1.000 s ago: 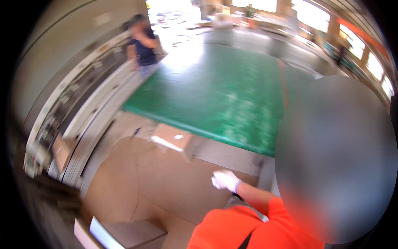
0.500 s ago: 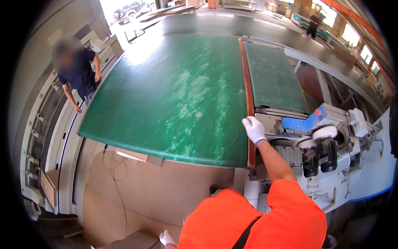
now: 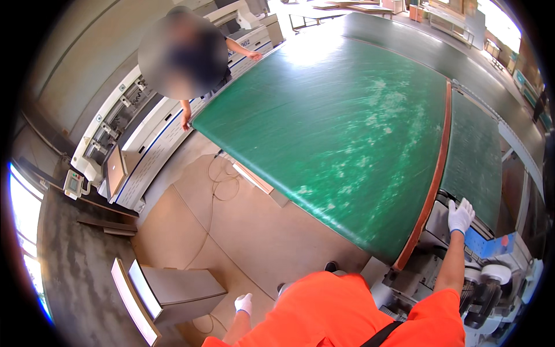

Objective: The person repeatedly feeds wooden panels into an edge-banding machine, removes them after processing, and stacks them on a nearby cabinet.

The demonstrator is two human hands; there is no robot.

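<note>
My right hand (image 3: 461,216), in a white glove, lies with outstretched fingers on the near end of the narrow dark green belt (image 3: 475,150). Beside it are the blue bracket (image 3: 488,243) and the motors (image 3: 484,298) of a machine. The broad green conveyor belt (image 3: 324,127), scuffed with pale marks, spreads to its left, bordered by a reddish-brown strip (image 3: 437,182). Low over the floor hangs my left hand (image 3: 244,303), also gloved, with loosely bent fingers and nothing visible in it. Nearest to it stands a box-like stack of grey panels (image 3: 188,292).
A co-worker (image 3: 193,58) stands at the belt's far left edge, hands near it. Behind that person runs a long white machine (image 3: 167,136) with a control box (image 3: 75,184). A thin cable (image 3: 207,228) crosses the brown floor (image 3: 237,243). A pale curved-looking board (image 3: 134,303) leans by the panels.
My view has swung to the left, bringing the panel stack in. My right hand has shifted from the reddish-brown strip to the narrow belt's end. The co-worker's one arm now reaches out along the belt.
</note>
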